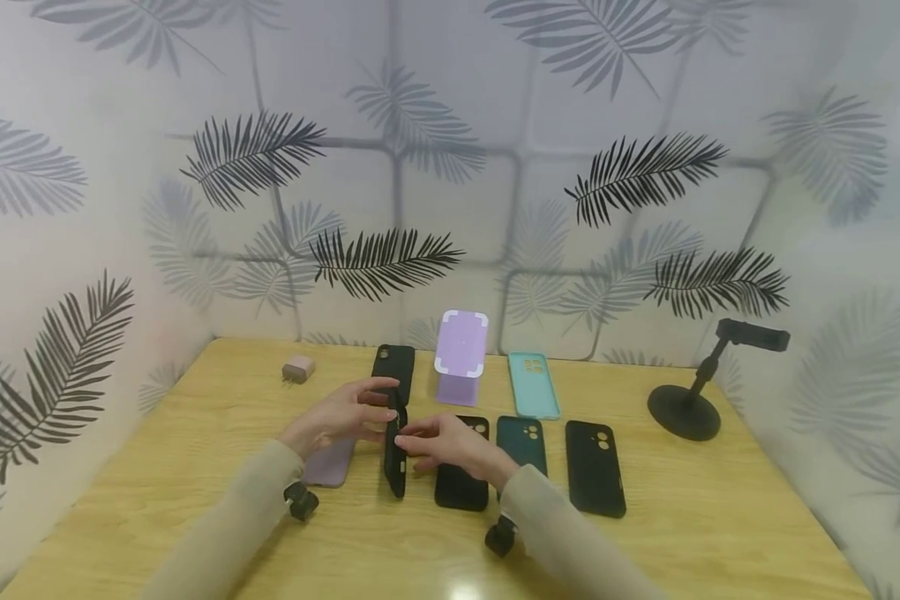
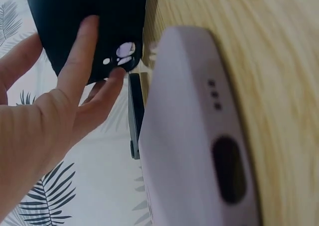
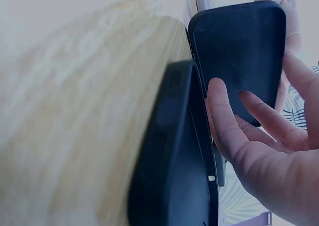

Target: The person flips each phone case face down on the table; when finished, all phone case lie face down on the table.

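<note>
A black phone case (image 1: 395, 467) stands tilted up on edge between the two hands, close over the table. My left hand (image 1: 345, 412) holds it from the left; in the left wrist view its fingers lie on the back of the case (image 2: 60, 16), near the camera cutouts. From the right, my right hand (image 1: 453, 442) holds the same case, fingertips at its smooth inner face (image 3: 234, 46) and thumb along one edge. A lilac phone case (image 1: 330, 467) lies just under the left wrist. Another black case (image 1: 461, 492) is below the right hand.
Behind the hands are a black case (image 1: 392, 364), a lilac phone stand (image 1: 461, 342) and a turquoise case (image 1: 534, 383). Rightward lie a dark teal case (image 1: 521, 442), a black case (image 1: 595, 467) and a black stand (image 1: 686, 412). A pinkish charger (image 1: 298, 368) sits far left.
</note>
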Available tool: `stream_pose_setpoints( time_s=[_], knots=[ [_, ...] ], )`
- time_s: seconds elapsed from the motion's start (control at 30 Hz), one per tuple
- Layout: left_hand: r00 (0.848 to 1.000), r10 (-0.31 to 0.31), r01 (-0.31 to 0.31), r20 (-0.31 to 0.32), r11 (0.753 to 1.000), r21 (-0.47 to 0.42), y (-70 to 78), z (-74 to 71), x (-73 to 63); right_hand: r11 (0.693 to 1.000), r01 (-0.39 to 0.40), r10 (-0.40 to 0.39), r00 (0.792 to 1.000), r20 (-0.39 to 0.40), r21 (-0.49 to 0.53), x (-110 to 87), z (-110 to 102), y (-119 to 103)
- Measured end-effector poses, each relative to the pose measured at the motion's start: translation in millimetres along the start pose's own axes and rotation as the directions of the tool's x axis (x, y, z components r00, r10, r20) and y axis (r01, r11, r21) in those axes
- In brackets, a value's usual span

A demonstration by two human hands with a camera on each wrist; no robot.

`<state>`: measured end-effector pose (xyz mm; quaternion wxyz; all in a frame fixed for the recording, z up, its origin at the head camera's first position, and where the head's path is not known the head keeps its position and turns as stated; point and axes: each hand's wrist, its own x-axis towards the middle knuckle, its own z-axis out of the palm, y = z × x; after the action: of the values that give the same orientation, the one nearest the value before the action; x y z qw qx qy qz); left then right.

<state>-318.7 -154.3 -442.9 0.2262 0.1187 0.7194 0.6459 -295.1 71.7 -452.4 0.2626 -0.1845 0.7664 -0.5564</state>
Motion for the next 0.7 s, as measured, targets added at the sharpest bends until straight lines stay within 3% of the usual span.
stream_pose_setpoints(
  time_s=[0.47, 0.7],
  knots=[
    [0.999, -0.038, 0.038, 0.012, 0.999, -0.003, -0.5, 13.4, 3.0, 0.996, -0.014, 0.012, 1.0, 0.019, 0.085, -2.5, 5, 0],
    [0.999, -0.054, 0.054, -0.004, 0.998, 0.027, 3.7, 16.4, 2.4, 0.983, 0.002, 0.004, 1.0, -0.029, 0.186, -5.0, 5, 1]
  ],
)
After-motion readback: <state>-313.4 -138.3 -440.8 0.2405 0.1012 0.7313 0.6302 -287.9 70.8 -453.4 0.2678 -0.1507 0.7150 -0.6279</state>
